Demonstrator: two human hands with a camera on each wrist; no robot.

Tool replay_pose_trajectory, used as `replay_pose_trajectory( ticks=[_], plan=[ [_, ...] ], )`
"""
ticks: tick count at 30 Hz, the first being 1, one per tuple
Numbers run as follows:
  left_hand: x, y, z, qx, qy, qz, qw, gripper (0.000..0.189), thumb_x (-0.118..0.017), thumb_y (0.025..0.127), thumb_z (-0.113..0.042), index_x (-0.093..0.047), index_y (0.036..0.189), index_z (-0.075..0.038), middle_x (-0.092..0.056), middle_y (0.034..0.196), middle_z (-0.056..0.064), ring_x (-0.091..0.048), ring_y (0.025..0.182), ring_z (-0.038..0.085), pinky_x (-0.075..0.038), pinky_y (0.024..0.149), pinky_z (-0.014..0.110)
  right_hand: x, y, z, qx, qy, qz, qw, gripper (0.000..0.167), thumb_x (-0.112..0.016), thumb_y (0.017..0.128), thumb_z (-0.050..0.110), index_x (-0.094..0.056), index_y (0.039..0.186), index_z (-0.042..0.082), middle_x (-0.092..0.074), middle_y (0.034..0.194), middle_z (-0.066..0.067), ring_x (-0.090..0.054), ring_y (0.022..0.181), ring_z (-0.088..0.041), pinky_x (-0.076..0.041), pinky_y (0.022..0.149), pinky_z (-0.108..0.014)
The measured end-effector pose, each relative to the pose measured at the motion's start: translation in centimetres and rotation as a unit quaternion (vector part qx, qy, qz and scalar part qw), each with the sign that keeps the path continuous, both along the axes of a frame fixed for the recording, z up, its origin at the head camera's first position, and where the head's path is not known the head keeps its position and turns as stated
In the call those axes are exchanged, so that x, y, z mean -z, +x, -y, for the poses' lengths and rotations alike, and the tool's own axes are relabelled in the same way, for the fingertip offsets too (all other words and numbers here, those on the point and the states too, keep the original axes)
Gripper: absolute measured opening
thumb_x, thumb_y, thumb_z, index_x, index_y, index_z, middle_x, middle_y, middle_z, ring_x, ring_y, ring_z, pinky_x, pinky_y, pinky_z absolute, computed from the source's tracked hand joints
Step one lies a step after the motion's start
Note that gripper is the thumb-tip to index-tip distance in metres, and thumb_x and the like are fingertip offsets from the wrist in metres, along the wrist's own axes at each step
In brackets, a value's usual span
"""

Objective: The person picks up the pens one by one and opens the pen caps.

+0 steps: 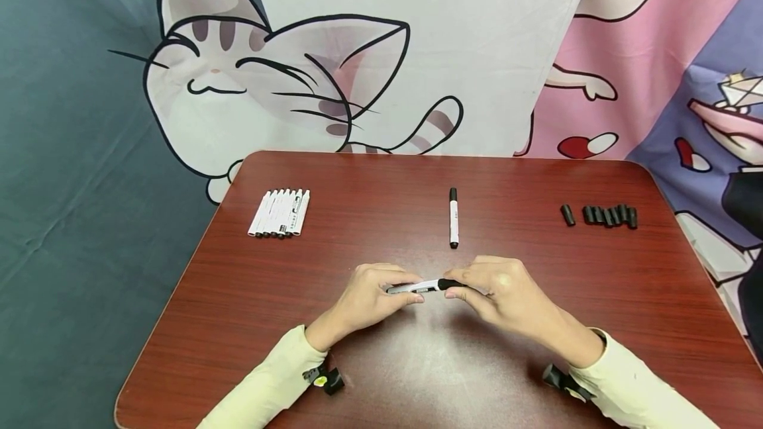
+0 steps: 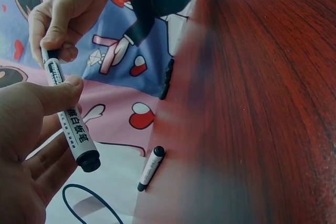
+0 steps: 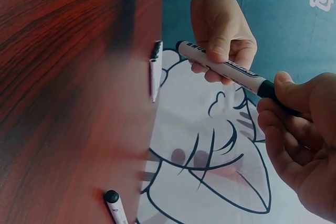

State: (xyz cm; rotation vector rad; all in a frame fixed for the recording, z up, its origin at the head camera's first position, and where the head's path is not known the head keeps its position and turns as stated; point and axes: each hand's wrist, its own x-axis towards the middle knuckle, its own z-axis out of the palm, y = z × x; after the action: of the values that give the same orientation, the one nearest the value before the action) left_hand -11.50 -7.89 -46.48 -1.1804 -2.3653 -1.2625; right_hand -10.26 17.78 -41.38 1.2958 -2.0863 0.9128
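Observation:
Between both hands, above the table, is a white whiteboard marker (image 2: 77, 129) with a black cap (image 3: 269, 91) and a black end plug. My left hand (image 1: 375, 290) grips its white barrel between thumb and fingers. At the other end my right hand (image 1: 503, 290) pinches the cap, which sits against the barrel; in the right wrist view the fingers (image 3: 287, 95) partly cover it. A second marker (image 1: 454, 217), capped in black, lies on the table just beyond the hands.
On the dark red wooden table (image 1: 238, 323), several white markers (image 1: 279, 214) without caps lie side by side at the far left. Several loose black caps (image 1: 608, 216) lie in a row at the far right, with one cap (image 1: 567, 215) slightly apart. Printed cloth hangs behind the table.

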Motion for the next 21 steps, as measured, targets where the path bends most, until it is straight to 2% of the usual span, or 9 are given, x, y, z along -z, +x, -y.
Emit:
replay_pose_trajectory(
  ticks=[6,15,21],
  plan=[
    [0.14,-0.25,-0.01,0.006,-0.004,-0.005,1.0,0.02,-0.086,0.083,-0.024,-0.082,0.101,-0.017,-0.077,0.095,-0.008,-0.065,0.078,-0.003,-0.053,0.063,0.023,0.04,-0.17,0.08,0.0,-0.006,-0.014,0.9999,0.028,-0.063,0.102,0.034,-0.078,0.095,0.011,-0.068,0.078,0.01,-0.049,0.062,0.001,-0.039,0.054,-0.011],
    [0.24,-0.4,0.05,0.014,-0.01,0.008,0.9998,0.018,-0.086,0.084,-0.025,-0.082,0.1,-0.018,-0.078,0.097,-0.009,-0.068,0.086,-0.004,-0.052,0.071,0.016,0.05,-0.13,-0.02,-0.007,-0.01,-0.014,0.9998,0.027,-0.064,0.102,0.033,-0.078,0.096,0.011,-0.069,0.08,0.01,-0.05,0.063,0.001,-0.039,0.055,-0.01],
    [0.33,-0.46,-0.02,0.017,-0.011,0.002,0.9998,0.018,-0.086,0.083,-0.025,-0.082,0.099,-0.018,-0.078,0.096,-0.009,-0.068,0.086,-0.004,-0.051,0.072,0.014,0.14,-0.11,-0.08,-0.01,-0.012,-0.01,0.9998,0.027,-0.065,0.101,0.033,-0.078,0.096,0.011,-0.071,0.082,0.01,-0.051,0.063,0.002,-0.04,0.056,-0.01]
  ],
)
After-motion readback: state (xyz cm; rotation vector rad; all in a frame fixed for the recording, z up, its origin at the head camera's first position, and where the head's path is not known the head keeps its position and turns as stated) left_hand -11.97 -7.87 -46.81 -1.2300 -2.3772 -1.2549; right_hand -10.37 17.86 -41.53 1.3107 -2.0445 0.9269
